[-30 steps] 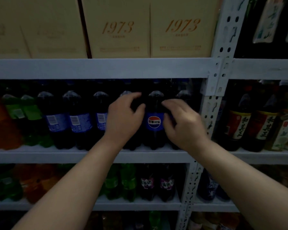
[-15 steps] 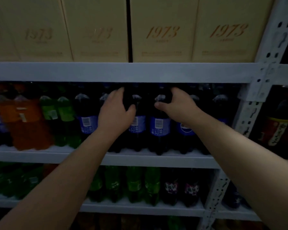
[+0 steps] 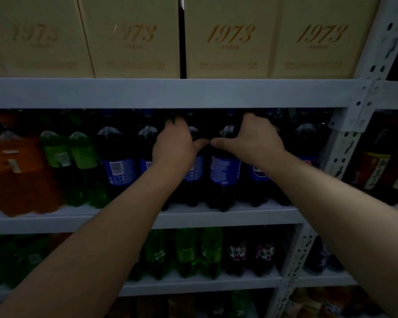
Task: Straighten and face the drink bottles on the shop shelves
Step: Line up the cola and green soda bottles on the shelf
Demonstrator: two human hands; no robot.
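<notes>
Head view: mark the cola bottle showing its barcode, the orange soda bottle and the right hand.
cola bottle showing its barcode [image 3: 118, 172], head view, on its blue label.
orange soda bottle [image 3: 21, 180], head view, on its body.
right hand [image 3: 251, 145], head view, on the back of the hand.

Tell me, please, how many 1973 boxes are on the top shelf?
4 boxes in a row on the top shelf: far left, left of the dark gap, right of it, and far right. Others may be hidden behind.
</notes>
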